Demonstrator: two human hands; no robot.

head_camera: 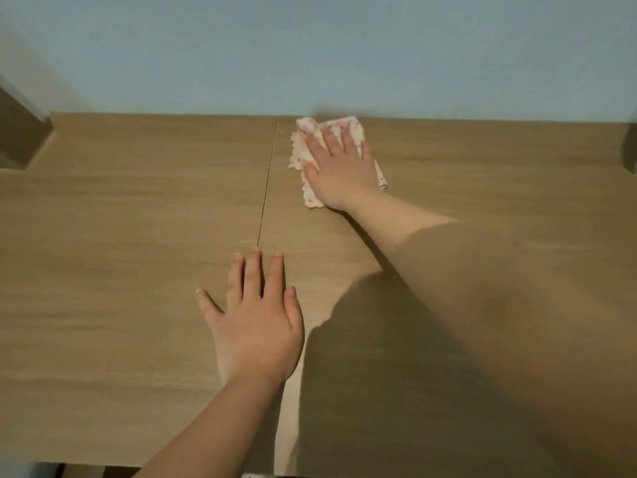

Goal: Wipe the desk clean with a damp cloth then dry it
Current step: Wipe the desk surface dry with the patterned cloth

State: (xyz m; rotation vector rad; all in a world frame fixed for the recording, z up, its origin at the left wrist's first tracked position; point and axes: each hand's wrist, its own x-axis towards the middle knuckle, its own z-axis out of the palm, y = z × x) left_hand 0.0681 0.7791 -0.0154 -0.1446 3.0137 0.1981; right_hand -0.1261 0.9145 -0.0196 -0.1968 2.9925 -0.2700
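A wooden desk [120, 208] fills the head view, made of two boards with a narrow seam running front to back near the middle. A white cloth [299, 154] with small pink dots lies at the far edge, just right of the seam. My right hand [339, 167] presses flat on the cloth with straight, spread fingers, and the arm stretches far across the desk. My left hand [255, 322] rests palm down on the bare wood near the seam, fingers straight and spread, holding nothing.
A pale blue wall [310, 53] rises directly behind the desk's far edge. A wooden panel [20, 132] stands at the far left corner. A dark object [630, 150] shows at the right border. My arm casts a shadow on the near right board.
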